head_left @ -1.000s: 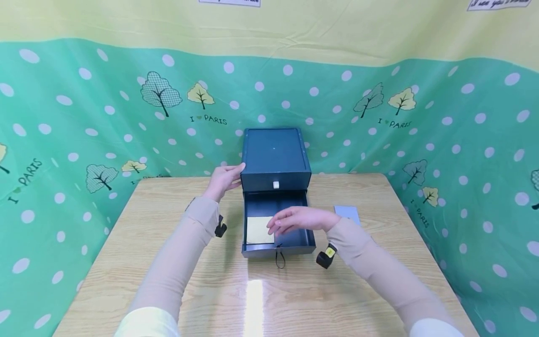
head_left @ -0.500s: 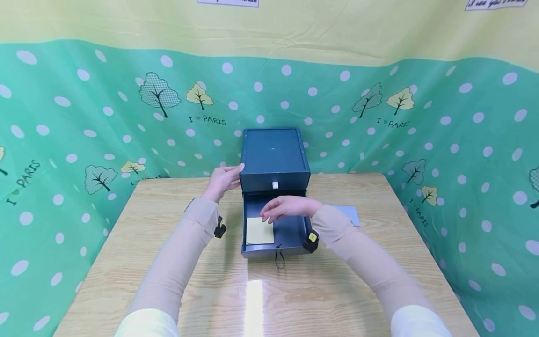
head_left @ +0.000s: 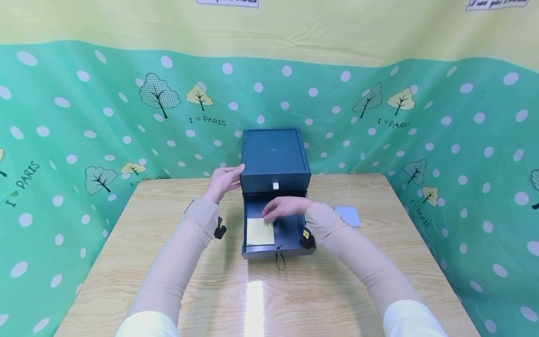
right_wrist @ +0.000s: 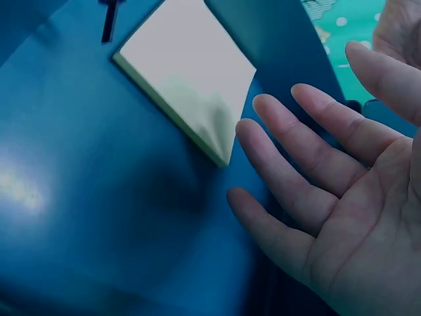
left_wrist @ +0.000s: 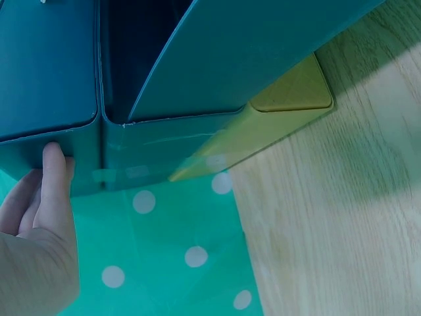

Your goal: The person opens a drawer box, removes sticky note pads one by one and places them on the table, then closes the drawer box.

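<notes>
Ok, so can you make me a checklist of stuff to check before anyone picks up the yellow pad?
1. Drawer pulled out: ok.
2. Yellow pad lying flat inside: ok.
3. Left hand against the cabinet, perhaps to steady it: ok, touching its side.
4. Right hand near the pad: ok, right beside it.
5. Pad gripped: not ok, no fingers are curled round it.
6. Pad loose from the drawer floor: cannot tell.
</notes>
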`<state>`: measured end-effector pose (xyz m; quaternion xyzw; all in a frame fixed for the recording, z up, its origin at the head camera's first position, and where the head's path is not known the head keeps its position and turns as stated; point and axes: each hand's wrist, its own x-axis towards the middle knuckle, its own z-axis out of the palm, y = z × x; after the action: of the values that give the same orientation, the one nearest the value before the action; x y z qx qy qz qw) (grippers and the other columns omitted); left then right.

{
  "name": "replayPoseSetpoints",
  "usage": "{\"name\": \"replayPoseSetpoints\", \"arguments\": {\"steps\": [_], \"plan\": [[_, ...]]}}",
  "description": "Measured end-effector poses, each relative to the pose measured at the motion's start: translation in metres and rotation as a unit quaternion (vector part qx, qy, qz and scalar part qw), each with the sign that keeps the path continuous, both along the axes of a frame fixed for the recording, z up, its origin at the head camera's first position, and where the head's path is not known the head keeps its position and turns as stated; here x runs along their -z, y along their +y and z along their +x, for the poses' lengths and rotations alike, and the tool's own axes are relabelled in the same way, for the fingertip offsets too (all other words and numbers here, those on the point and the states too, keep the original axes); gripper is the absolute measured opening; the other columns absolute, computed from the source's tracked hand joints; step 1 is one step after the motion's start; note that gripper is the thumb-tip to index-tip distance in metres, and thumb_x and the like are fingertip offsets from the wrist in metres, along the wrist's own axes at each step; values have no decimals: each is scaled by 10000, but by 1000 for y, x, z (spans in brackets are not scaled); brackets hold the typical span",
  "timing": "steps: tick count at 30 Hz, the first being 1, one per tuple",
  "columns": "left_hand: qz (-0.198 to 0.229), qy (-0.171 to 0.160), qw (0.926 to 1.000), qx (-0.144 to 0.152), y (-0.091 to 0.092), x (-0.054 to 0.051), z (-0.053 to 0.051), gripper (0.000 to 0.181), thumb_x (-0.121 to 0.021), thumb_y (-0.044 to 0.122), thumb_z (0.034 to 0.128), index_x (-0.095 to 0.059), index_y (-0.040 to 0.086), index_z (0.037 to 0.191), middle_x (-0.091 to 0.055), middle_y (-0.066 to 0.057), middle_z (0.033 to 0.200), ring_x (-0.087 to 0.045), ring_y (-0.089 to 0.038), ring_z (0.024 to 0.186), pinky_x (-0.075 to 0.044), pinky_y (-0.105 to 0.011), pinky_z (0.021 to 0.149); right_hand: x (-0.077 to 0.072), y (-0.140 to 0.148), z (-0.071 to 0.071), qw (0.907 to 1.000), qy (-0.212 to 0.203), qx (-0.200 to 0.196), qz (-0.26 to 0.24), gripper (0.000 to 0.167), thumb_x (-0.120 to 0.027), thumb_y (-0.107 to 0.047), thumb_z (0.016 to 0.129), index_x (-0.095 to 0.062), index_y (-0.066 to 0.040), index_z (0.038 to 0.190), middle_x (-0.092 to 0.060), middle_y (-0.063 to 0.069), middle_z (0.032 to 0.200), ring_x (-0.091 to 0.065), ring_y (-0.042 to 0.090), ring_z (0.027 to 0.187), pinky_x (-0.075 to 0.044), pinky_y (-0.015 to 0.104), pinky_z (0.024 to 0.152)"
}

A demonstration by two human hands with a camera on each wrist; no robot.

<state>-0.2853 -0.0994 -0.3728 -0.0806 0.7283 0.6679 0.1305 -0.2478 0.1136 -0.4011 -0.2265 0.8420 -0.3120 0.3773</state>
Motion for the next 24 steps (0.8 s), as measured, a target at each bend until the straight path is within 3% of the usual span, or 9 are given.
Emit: {"name": "replayPoseSetpoints", "arguments": {"steps": [5, 14, 24], "plan": [[57, -14, 10000, -16, -1, 1, -2, 560, -625, 305, 920, -478, -21, 1352, -470, -188, 1409, -499, -314, 1266, -488, -369, 1012, 5, 0, -6, 9994, 239, -97, 231, 330, -599, -282, 931, -627, -112, 1212, -645, 10, 1133, -571, 117, 1006, -464, 327, 1004], [-17, -6, 10000, -12, -1, 2, -2, 548, -623, 315, 921, -495, -12, 1341, -486, -179, 1399, -516, -304, 1252, -501, -360, 997, 19, -3, -14, 9986, 453, -163, 239, 284, -624, -219, 920, -636, -92, 1174, -663, 20, 1098, -593, 98, 965, -510, 271, 918], [18, -11, 10000, -46, 0, 3, -2, 553, -627, 309, 919, -489, -18, 1343, -477, -192, 1402, -506, -317, 1260, -495, -363, 1002, 28, -10, -12, 9906, 1255, -178, 516, 278, -767, -171, 803, -662, -96, 1049, -613, 4, 923, -532, 103, 823, -477, 198, 723]]}}
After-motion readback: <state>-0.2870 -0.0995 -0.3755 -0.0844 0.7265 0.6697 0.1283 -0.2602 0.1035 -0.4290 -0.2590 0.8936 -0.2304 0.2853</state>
